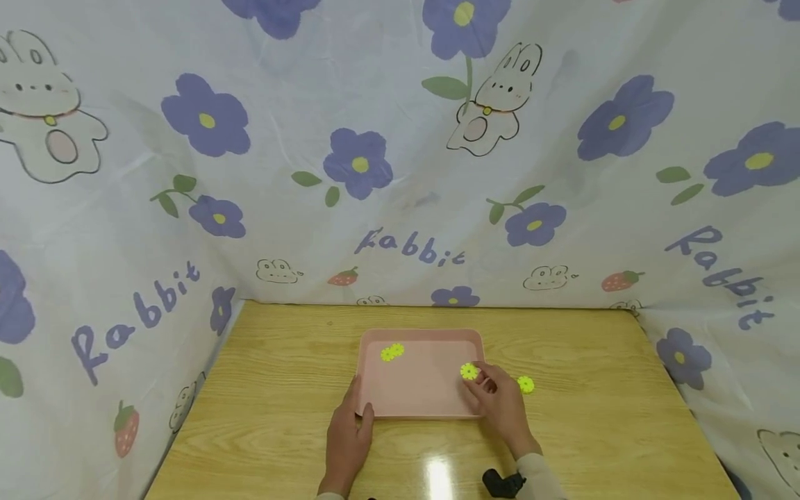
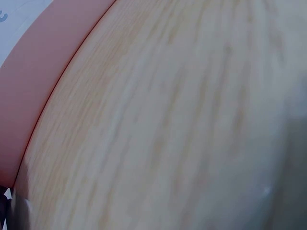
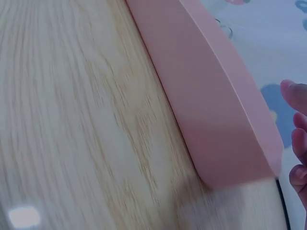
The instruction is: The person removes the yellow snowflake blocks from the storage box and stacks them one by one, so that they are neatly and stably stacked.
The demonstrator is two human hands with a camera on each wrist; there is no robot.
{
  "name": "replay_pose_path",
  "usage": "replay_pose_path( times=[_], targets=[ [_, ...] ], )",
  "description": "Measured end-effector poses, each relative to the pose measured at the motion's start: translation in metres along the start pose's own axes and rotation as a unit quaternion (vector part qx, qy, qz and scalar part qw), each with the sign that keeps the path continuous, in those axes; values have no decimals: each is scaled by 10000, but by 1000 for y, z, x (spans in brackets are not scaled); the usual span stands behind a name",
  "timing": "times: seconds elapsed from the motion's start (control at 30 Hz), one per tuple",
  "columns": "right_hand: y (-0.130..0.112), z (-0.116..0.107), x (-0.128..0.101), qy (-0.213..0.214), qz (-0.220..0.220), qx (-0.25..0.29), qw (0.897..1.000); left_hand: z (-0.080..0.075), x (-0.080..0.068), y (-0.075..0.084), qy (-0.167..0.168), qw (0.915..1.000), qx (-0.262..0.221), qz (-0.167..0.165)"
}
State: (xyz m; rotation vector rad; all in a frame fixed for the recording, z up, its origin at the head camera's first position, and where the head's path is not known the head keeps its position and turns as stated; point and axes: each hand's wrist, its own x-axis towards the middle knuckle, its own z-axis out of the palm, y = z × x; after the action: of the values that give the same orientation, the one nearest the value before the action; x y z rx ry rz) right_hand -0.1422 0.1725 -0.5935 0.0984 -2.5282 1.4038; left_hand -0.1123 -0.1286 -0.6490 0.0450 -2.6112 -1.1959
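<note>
A shallow pink tray [image 1: 421, 399] lies on the wooden table. My left hand [image 1: 347, 434] holds its near left corner, fingers along the left wall and thumb at the front; the left wrist view shows mostly table and part of the tray wall [image 2: 43, 62]. Over the tray's right side, my right hand [image 1: 503, 406] pinches a yellow-green flower-shaped piece [image 1: 469, 371] between thumb and fingertips. In the right wrist view the fingertips [image 3: 300, 136] show beyond the tray corner, without the piece. Two similar flower pieces [image 1: 392, 352] overlap in the tray's far left part.
Another yellow-green flower piece [image 1: 526, 384] lies on the table just right of the tray, beside the right hand. A black strap-like item [image 1: 503, 483] is at the right wrist. Printed rabbit-and-flower cloth [image 1: 406, 208] walls the table at the back and both sides.
</note>
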Motion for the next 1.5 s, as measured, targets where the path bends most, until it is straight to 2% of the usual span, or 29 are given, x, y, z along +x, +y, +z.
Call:
replay_pose_path(
  times=[0.37, 0.6, 0.83, 0.93, 1.13, 1.33, 1.5],
  targets=[
    [27, -19, -11, 824, 445, 38, 9956, -4, 4, -2, 209, 9995, 89, 217],
    [48, -37, -18, 1076, 832, -147, 9906, -3, 4, -1, 145, 9997, 41, 170],
    [68, -52, -24, 1352, 1621, -25, 9775, -3, 4, -2, 43, 9999, 30, 100],
    [73, -55, -25, 1287, 1705, -41, 9769, -3, 4, -2, 8, 10000, 25, 93],
    [71, -60, -20, 880, 1706, -58, 9814, -2, 5, -1, 64, 9999, 13, 122],
    [75, -64, -17, 472, 1643, -272, 9849, 2, 2, -2, 188, 9996, 74, 212],
    [76, -70, -16, 190, 1652, -429, 9851, 2, 0, 1, 145, 9997, 8, 173]
  ],
)
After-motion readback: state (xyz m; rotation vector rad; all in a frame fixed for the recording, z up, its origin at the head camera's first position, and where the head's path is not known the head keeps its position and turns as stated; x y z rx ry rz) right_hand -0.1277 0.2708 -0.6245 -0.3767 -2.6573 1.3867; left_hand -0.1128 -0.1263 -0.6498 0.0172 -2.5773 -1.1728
